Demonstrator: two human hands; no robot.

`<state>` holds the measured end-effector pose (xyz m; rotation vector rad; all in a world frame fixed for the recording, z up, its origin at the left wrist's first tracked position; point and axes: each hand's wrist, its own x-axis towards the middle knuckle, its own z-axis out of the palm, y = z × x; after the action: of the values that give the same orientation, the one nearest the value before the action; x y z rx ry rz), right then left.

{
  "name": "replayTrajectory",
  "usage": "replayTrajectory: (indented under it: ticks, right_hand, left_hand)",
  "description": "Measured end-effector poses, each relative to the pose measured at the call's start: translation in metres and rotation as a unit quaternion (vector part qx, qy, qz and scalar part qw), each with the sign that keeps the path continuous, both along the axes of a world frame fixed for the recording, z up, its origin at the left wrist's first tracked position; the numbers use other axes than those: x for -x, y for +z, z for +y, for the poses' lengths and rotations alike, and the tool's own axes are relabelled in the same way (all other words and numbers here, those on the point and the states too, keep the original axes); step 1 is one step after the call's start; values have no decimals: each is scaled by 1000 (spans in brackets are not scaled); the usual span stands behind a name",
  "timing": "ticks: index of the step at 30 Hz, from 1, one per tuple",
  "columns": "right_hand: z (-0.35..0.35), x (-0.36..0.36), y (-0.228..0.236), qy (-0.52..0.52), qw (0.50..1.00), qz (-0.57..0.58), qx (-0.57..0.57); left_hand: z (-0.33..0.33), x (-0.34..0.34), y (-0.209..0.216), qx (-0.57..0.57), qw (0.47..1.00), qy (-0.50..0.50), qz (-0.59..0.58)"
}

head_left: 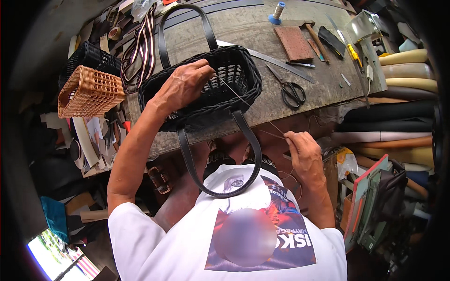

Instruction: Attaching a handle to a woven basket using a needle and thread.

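A black woven basket with two black strap handles stands at the table's front edge. One handle rises at the far side; the near handle hangs toward my shirt. Over the basket's opening, my left hand is closed, fingers bent together. A thin pale thread runs from its fingertips across the basket's near rim. Out past the table edge, my right hand pinches the thread between thumb and forefinger. Loose thread loops hang around the right hand. Whatever else sits inside the left fingers is hidden.
A metal ruler and black-handled scissors lie right of the basket. Beyond are a reddish brick, a hammer and a thread spool. A tan wicker basket stands left; rolled material is stacked right.
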<state>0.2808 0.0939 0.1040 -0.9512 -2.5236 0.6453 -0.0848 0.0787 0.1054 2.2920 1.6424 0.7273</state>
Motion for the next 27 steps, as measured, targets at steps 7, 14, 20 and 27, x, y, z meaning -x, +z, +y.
replayTrajectory:
  ticks: [7, 14, 20, 27]
  right_hand:
    - [-28, -93, -114, -175, 983, -42, 33]
    - [-74, -191, -199, -416, 909, -21, 13]
    - [-89, -271, -211, -627, 551, 390, 389]
    - [-73, -429, -199, -560, 336, 672, 350]
  left_hand:
    - [5, 1, -1, 0, 1000, -6, -20]
    - [5, -2, 0, 3, 1000, 2, -15]
    - [8, 1, -4, 4, 1000, 12, -14]
    - [10, 5, -2, -9, 1000, -6, 0]
